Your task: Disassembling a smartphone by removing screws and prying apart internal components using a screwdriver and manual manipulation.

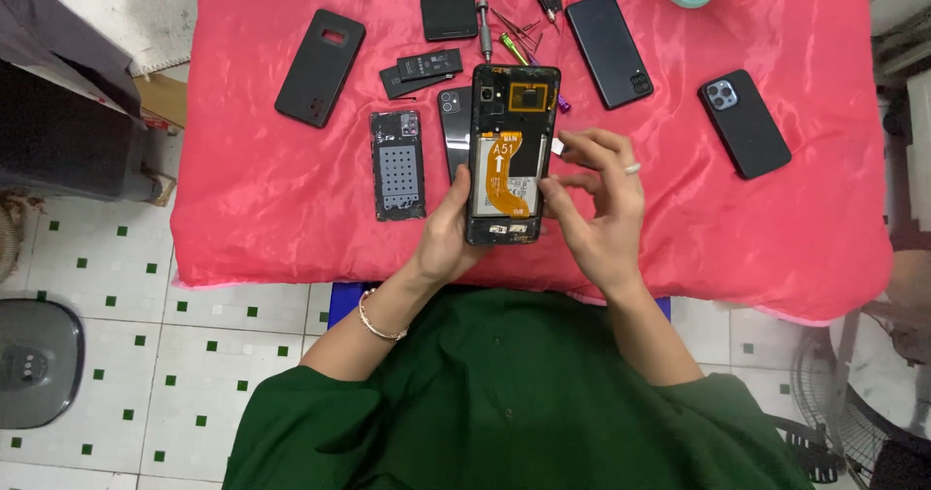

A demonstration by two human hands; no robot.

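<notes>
Just one head cam, looking straight down, fairly close over the shiny pink cloth-covered table (291, 199) and the lap.

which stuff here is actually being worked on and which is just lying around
In hand: opened phone with orange flex cable, held by left hand; right hand at its edge.

Lying about: black case, inner cover plate, loose battery, two black phones, screwdrivers.

A red cloth (291, 189) covers the table. On it lie a black phone case (320, 66), a removed back cover (398, 165), a loose battery (429, 63), several screwdrivers (509, 34) and two dark phones (608, 49) (744, 123).
</notes>
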